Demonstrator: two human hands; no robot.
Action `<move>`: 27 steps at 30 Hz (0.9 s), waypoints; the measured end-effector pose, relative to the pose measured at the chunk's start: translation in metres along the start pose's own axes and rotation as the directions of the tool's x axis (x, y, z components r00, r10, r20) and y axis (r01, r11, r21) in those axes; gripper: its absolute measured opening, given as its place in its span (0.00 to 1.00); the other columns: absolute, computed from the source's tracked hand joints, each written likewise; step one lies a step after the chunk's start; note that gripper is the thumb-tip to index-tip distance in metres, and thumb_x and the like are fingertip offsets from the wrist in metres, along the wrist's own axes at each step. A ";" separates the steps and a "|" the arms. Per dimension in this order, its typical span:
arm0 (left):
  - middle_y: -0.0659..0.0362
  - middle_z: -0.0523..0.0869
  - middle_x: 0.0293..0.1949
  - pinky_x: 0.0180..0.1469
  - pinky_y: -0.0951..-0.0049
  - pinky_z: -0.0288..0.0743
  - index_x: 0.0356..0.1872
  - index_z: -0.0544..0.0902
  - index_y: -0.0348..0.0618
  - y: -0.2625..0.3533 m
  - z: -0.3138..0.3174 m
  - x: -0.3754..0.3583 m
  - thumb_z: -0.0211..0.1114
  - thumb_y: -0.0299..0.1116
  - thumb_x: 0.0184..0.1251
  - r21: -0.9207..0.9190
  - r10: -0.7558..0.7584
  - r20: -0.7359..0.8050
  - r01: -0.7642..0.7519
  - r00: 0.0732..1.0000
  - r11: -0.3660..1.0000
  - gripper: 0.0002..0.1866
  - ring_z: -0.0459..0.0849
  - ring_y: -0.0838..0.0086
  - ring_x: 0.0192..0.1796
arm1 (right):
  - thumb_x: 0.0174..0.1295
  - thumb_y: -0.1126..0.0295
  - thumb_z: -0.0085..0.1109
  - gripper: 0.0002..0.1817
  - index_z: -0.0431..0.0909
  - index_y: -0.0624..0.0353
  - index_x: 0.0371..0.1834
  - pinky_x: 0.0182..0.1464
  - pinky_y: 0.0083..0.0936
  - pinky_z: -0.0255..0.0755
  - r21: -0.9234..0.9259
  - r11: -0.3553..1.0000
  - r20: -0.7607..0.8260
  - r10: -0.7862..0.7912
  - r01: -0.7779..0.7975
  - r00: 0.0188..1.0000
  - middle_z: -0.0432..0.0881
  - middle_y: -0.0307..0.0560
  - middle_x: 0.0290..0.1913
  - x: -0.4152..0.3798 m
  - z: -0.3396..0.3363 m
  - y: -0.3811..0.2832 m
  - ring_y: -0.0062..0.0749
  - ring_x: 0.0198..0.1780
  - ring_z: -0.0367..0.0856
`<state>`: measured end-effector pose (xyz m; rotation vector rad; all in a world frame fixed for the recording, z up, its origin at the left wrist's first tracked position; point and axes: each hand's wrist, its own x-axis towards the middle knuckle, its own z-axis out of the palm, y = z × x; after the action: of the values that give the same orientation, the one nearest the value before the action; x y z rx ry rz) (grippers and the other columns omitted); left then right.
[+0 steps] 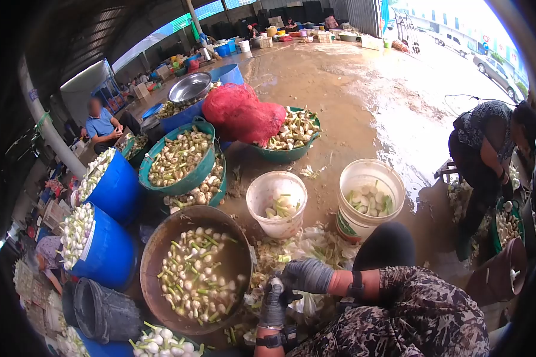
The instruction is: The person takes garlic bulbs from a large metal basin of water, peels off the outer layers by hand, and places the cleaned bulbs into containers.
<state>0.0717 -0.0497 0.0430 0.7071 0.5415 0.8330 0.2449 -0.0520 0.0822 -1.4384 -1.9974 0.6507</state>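
Both my hands wear dark grey gloves and meet low in the middle of the view. My left hand (pixel 274 306) and my right hand (pixel 307 275) close together around a small white bulb (pixel 276 281) held over a heap of white and green peelings (pixel 292 247). Just to their left stands a big brown basin (pixel 161 250) full of white bulbs with green stalks. Ahead of my hands stand two white buckets (pixel 277 199) (pixel 369 196), each with a few peeled white pieces inside.
Blue barrels (pixel 110 253) heaped with bulbs stand at left, green tubs (pixel 178 157) (pixel 289 134) and a red mesh sack (pixel 244 113) beyond. One person sits far left (pixel 101 125), another crouches at right (pixel 488 154). Wet concrete floor stretches ahead.
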 end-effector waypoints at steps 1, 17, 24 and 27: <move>0.57 0.81 0.49 0.45 0.61 0.82 0.59 0.75 0.43 -0.002 -0.003 0.000 0.63 0.46 0.66 0.000 -0.001 -0.001 0.001 1.000 1.000 0.25 0.82 0.69 0.49 | 0.60 0.59 0.59 0.13 0.80 0.58 0.36 0.41 0.39 0.75 0.003 1.000 0.025 0.005 -0.005 1.000 0.83 0.56 0.31 0.001 -0.002 -0.003 0.55 0.38 0.81; 0.61 0.81 0.50 0.55 0.75 0.73 0.68 0.67 0.39 0.005 -0.005 -0.010 0.57 0.40 0.73 0.597 0.027 -0.103 0.040 0.994 0.801 0.26 0.77 0.77 0.51 | 0.64 0.60 0.60 0.14 0.77 0.62 0.43 0.44 0.34 0.75 0.292 0.953 0.071 0.063 -0.082 0.995 0.84 0.52 0.34 -0.012 0.014 0.013 0.41 0.36 0.82; 0.49 0.75 0.51 0.56 0.65 0.70 0.63 0.68 0.36 -0.005 -0.010 -0.007 0.60 0.35 0.69 0.862 0.445 0.134 -0.326 0.885 0.389 0.24 0.75 0.60 0.50 | 0.64 0.61 0.60 0.14 0.77 0.63 0.42 0.39 0.34 0.76 0.535 0.651 0.398 0.368 -0.539 0.840 0.83 0.53 0.31 -0.003 0.007 0.007 0.42 0.31 0.81; 0.50 0.74 0.51 0.56 0.66 0.70 0.60 0.70 0.36 -0.008 -0.017 -0.005 0.58 0.35 0.70 0.795 0.375 0.078 -0.285 0.924 0.536 0.21 0.75 0.63 0.51 | 0.64 0.60 0.60 0.15 0.78 0.63 0.41 0.40 0.33 0.76 0.463 0.829 0.233 0.227 -0.313 0.946 0.83 0.54 0.32 -0.006 0.019 0.016 0.42 0.32 0.82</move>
<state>0.0607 -0.0514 0.0267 1.6616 0.9135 0.9772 0.2442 -0.0540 0.0567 -1.3813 -1.5779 1.3442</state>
